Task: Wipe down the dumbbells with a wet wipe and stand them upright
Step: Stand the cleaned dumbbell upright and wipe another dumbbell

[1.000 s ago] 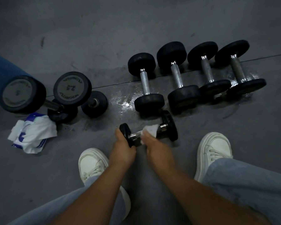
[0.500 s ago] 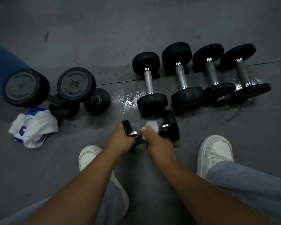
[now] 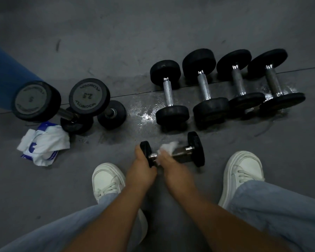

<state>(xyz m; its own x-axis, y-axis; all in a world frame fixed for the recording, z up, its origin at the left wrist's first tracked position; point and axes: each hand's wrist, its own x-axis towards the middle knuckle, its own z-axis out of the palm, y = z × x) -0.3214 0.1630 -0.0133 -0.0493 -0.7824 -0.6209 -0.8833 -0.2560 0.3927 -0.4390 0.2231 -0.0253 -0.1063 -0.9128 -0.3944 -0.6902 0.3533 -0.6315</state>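
1. The left grip (image 3: pixel 144 165) is closed round the left head of a small dumbbell (image 3: pixel 195 149), with the fingers curled over its black rim.
2. The right grip (image 3: pixel 171 164) is closed on a white wet wipe (image 3: pixel 168 147), pressing it round the chrome handle just beside the left head.
3. The small dumbbell lies crosswise, low, in front of the person's two white shoes (image 3: pixel 107 177). Whether it touches the floor (image 3: pixel 171 33) cannot be told.
4. At far left is a blue shape (image 3: pixel 5 79) cut off by the edge.
5. Next to it, two larger dumbbells stand on end: one marked 5 (image 3: pixel 35 100) and one marked 2.5 (image 3: pixel 89 97).
6. Just in front of them lies a white and blue wipe packet (image 3: pixel 44 142) with crumpled wipes on top.
7. Right of the standing pair, a wet patch (image 3: pixel 144 113) shines on the floor.
8. Further right, four dumbbells (image 3: pixel 205 86) lie on their sides in a row, handles pointing away from the person, close together.
9. Pale blue trouser legs (image 3: pixel 280 206) fill the lower corners.
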